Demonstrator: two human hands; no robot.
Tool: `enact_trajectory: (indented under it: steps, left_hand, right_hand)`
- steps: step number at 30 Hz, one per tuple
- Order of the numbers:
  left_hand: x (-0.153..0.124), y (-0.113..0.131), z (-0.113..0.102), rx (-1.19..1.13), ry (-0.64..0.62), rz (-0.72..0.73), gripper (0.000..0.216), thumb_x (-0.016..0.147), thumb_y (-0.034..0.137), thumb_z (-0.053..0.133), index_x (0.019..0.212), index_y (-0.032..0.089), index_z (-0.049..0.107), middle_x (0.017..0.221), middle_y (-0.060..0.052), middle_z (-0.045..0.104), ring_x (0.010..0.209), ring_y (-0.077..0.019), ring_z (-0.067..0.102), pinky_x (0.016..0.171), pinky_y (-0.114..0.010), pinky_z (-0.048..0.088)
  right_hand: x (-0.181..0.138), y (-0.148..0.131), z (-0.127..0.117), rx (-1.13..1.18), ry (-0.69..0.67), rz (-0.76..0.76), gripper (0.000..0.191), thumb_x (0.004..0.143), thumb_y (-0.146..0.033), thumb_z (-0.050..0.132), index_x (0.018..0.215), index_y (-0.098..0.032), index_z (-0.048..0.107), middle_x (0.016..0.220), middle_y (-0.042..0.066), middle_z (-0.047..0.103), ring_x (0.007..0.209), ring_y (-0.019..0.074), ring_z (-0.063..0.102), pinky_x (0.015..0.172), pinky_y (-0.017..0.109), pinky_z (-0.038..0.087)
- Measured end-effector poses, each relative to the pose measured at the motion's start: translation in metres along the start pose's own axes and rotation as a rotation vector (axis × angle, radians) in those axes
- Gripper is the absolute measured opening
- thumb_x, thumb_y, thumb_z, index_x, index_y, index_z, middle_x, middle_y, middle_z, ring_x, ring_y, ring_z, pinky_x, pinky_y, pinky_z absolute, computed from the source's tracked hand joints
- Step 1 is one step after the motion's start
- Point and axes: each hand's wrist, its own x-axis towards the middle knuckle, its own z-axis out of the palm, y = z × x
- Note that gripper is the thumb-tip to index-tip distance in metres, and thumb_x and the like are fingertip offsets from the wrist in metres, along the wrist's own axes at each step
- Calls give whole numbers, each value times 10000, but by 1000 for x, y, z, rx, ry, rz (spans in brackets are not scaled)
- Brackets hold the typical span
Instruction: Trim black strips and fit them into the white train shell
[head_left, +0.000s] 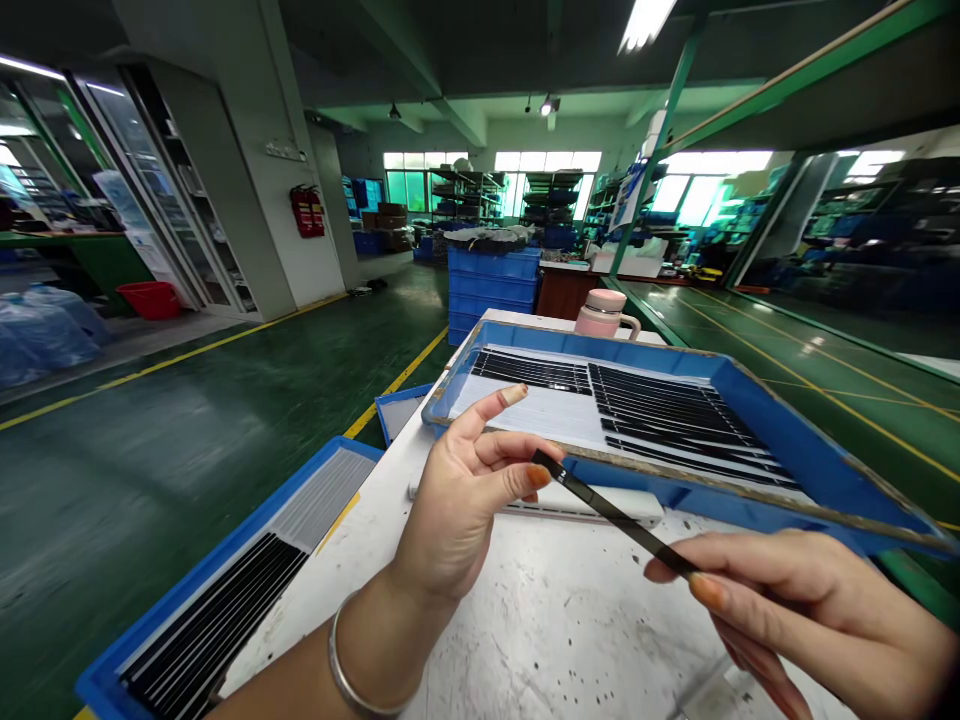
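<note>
A thin dark strip [611, 513] is stretched between my two hands above the white table [525, 620]. My left hand [480, 480] pinches its upper end between thumb and fingers, with the index finger raised away. The lower right end is gripped between thumb and fingers of my right hand [787, 590]. Small pale marks show on the strip near my left thumb. Just beyond my hands, a blue tray [750, 490] holds several black strips [660, 405] laid in rows on a white sheet. Behind the strip lies a white bar-shaped object [615, 500], partly hidden.
A pink mug [600, 312] stands behind the tray. At the lower left, another blue tray [180, 590] contains black and pale strips. Stacked blue crates [491, 290] rise beyond the table. A small clear object [712, 690] sits at the near table edge.
</note>
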Motion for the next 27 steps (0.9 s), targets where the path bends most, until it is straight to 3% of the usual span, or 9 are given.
enact_trajectory:
  steps: [10,20,27]
  left_hand:
    - [-2,-2,1,23,-23,61,593,722,90,825,1251,218,590,800,-4,755,775,-122,676,646,-162,500]
    - [-5,-3,0,21,-62,84,521,746,65,803,1199,250,623,806,14,762,791,-98,683,690,-138,524]
    - [-4,-3,0,3,-77,87,525,756,53,794,1212,232,607,813,5,761,781,-88,683,673,-126,527]
  right_hand:
    - [2,0,-2,-3,-1,11,454,944,-588,517,1090,-208,718,475,-29,510,424,128,476,503,281,374]
    - [7,-2,-3,-77,-6,3,405,957,-558,516,891,-216,721,506,-4,564,479,127,524,486,255,363]
    - [6,0,-4,-76,-13,-2,418,970,-547,506,1127,-221,716,520,-11,578,481,123,531,484,254,373]
